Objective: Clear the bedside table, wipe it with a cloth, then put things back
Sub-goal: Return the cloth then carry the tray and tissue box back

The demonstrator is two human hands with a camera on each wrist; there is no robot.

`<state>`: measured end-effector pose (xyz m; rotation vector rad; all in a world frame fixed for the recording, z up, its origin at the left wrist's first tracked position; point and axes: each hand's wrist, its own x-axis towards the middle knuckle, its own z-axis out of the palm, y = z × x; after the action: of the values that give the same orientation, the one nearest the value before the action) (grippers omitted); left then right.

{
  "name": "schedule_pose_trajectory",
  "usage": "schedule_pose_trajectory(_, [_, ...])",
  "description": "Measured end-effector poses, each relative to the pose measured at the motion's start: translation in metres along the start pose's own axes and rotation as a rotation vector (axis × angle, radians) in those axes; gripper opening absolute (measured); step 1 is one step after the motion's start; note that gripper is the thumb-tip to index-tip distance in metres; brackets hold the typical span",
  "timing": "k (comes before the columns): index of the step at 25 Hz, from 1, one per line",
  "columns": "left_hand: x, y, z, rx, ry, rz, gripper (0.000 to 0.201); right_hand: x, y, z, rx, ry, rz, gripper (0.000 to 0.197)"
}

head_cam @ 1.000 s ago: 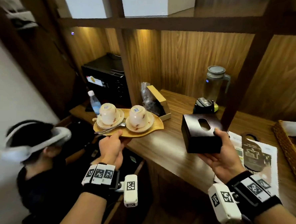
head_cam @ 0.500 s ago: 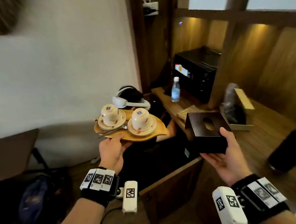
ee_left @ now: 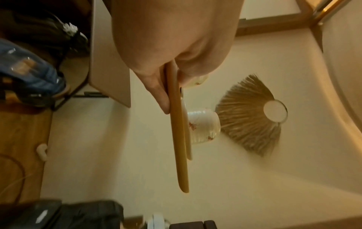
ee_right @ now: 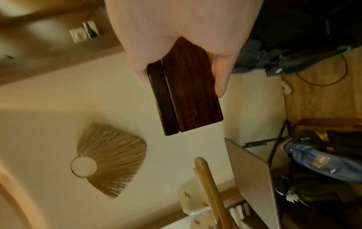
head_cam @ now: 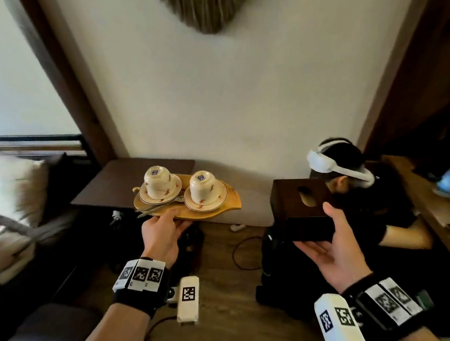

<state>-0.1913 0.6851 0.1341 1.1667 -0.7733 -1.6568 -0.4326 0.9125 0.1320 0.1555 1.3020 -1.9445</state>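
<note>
My left hand [head_cam: 164, 226] grips the near edge of a yellow wooden tray [head_cam: 231, 201], thumb on top and fingers beneath; the left wrist view shows the tray [ee_left: 178, 139] edge-on in that pinch. On it stand two upturned cream cups [head_cam: 157, 181] [head_cam: 203, 185] on saucers, with a spoon [head_cam: 157, 207] beside them. My right hand [head_cam: 328, 243] holds a dark wooden tissue box [head_cam: 299, 205] from below, thumb on its right side; the right wrist view shows the box [ee_right: 188, 93] held between thumb and fingers. Both are carried in the air in front of a brown bedside table [head_cam: 129, 181].
A bed with a white pillow [head_cam: 17, 188] lies at the left. A seated person wearing a white headset [head_cam: 336, 163] is at the right, next to a wooden counter [head_cam: 432, 210]. Bags [head_cam: 290, 271] and a cable [head_cam: 239, 253] lie on the wood floor. A straw fan [head_cam: 206, 8] hangs on the wall.
The view has swung left from the wooden counter to the wall and bedside table. Both hands still carry the tray and the tissue box, moved along with the turn.
</note>
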Motion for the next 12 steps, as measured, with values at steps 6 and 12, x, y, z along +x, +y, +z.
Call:
schedule_pose_trajectory(6, [0.107, 0.073, -0.086, -0.037, 0.138, 0.089, 0.008, 0.038, 0.079, 0.153, -0.008, -0.119, 0.073, 0.05])
schedule_pose_trajectory(12, [0.208, 0.116, -0.128, -0.066, 0.213, 0.108, 0.021, 0.096, 0.13, 0.269, -0.103, -0.172, 0.15, 0.055])
